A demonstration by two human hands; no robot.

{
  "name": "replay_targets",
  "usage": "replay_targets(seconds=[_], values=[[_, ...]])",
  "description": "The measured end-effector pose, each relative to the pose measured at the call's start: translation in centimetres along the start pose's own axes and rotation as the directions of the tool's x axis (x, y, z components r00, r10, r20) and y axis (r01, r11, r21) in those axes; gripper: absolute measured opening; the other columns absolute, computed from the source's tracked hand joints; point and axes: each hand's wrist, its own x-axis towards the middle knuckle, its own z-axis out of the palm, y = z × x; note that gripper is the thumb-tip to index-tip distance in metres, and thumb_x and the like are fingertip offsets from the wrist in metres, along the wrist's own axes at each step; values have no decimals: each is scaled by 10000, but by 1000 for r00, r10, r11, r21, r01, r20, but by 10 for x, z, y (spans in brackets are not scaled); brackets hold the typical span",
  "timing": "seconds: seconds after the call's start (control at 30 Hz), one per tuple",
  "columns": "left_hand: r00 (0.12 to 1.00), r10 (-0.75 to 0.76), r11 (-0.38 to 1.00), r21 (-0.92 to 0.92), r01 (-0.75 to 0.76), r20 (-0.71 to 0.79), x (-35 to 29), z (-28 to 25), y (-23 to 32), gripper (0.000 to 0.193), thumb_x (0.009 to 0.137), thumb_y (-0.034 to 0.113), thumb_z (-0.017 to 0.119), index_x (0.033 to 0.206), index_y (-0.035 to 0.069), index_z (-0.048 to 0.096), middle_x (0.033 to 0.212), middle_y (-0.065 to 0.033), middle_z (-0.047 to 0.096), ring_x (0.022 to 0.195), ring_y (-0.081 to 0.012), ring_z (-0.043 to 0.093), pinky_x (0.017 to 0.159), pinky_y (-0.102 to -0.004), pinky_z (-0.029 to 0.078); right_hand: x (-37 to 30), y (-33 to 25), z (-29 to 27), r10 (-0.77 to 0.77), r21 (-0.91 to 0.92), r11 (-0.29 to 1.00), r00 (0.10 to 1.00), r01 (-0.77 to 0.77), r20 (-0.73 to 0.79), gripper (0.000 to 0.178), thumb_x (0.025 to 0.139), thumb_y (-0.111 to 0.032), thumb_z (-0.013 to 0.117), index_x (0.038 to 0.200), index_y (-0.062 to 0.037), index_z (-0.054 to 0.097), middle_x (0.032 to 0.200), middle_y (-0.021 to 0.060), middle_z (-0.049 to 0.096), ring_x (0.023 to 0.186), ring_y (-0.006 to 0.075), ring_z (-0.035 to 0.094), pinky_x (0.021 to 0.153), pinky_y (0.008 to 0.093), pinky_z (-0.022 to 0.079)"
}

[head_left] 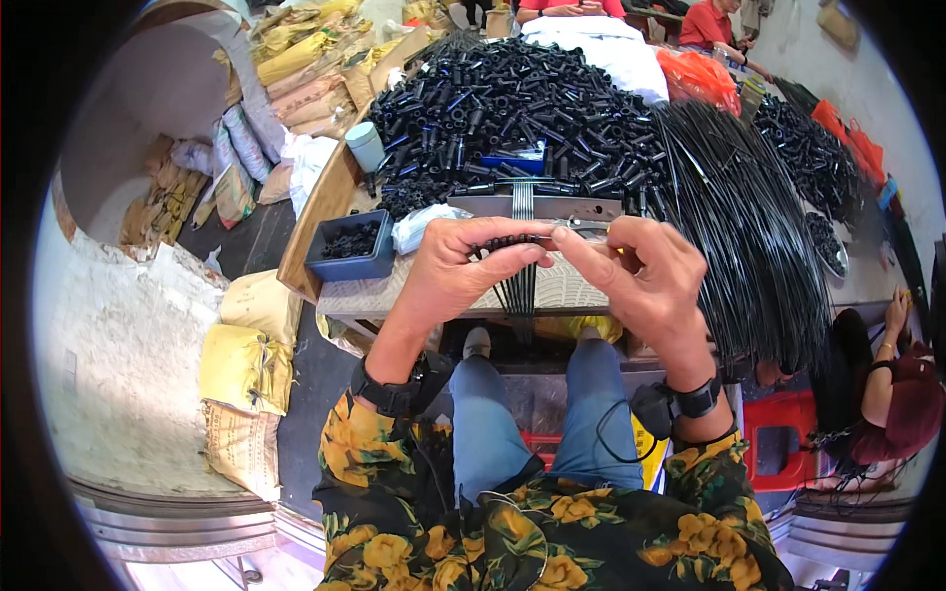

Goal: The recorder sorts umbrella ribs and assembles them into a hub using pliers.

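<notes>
Black pieces [506, 241] (in a row) are held in the hands [458, 264]

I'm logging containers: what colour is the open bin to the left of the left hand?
The bin is dark blue-grey; it shows in the head view.

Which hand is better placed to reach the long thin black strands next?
Probably the right hand: it is nearer the black strands, which lie on its side, while the left hand holds a row of small black pieces.
</notes>
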Motion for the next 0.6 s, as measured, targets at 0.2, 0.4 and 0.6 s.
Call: replay_targets(seconds=[0.2, 0.4, 0.6], values=[[997, -18, 998, -55, 23, 76, -2, -5, -4, 222, 813, 60, 614, 1027, 10, 641, 892, -52, 671, 806, -69, 594, 725, -211, 468, 18, 8, -6, -84, 106, 992, 992, 75, 91, 420, 612, -2, 616, 986, -191, 650, 686, 1, 441, 543, 116, 487, 468, 254, 404], [977, 20, 1000, -9, -19, 212, -1, -11, 3, 243, 816, 89, 612, 1049, 24, 631, 931, -56, 673, 822, -53, 579, 726, -213, 461, 18, -2, -7, 49, 260, 961, 981, -97, 187, 326, 648, 35, 597, 919, -141, 644, 699, 33, 474, 537, 164, 524, 449, 285, 430], [964, 188, 944, 238, -231, 188, -4, -19, -11, 249, 776, 165, 663, 1006, 68, 653, 909, -84, 670, 765, -157, 644, 670, -246, 484, 22, -11, -6, 13, 305, 949, 980, -75, 199, 270, 662, 21, 598, 912, -78, 621, 742, 44, 498, 588, 185, 544, 502, 285, 445]])
